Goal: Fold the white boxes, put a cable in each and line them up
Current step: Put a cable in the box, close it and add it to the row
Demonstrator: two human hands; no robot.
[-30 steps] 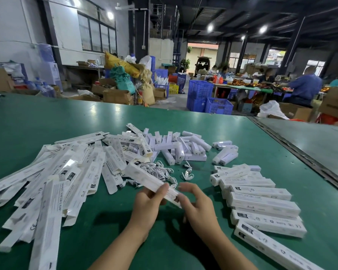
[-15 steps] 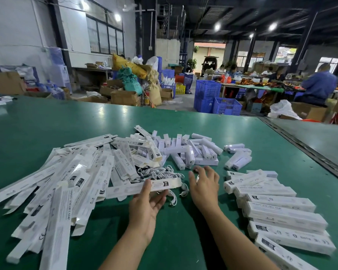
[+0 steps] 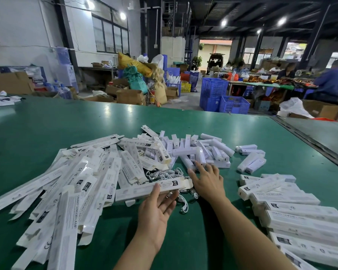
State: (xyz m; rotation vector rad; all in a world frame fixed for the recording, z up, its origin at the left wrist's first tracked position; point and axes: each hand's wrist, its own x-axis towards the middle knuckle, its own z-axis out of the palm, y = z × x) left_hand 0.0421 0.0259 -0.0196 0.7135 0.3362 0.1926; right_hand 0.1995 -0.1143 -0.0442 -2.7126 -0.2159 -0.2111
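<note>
**Q:** Quick, what've u got rn?

**Me:** My left hand (image 3: 156,207) grips one folded white box (image 3: 137,191), thumb on top, fingers curled under it near its right end. The end flap on that side is open. The box lies crosswise in front of me, w/ its left end over the edge of the flat boxes (image 3: 76,184).

**Q:** And the other?

**Me:** My right hand (image 3: 208,180) holds nothing. Fingers are straight & spread, tips touching the small white packs (image 3: 201,152) heaped mid green table (image 3: 47,123). Can't tell what's in those.

**Q:** Cables?

**Me:** The loose white cables (image 3: 164,175) are in a tangle btw the flat boxes & my right hand, just behind the box I hold. A couple trail out under it toward me.

**Q:** Done ones?

**Me:** The finished boxes (image 3: 293,209) are lined up side by side on my right, long sides touching, some lying on top of others. They're near my right forearm, well apart from the left hand.

**Q:** Anything else?

**Me:** Other ppl sit at a far table, and there are blue crates (image 3: 213,94) on the floor.
</note>
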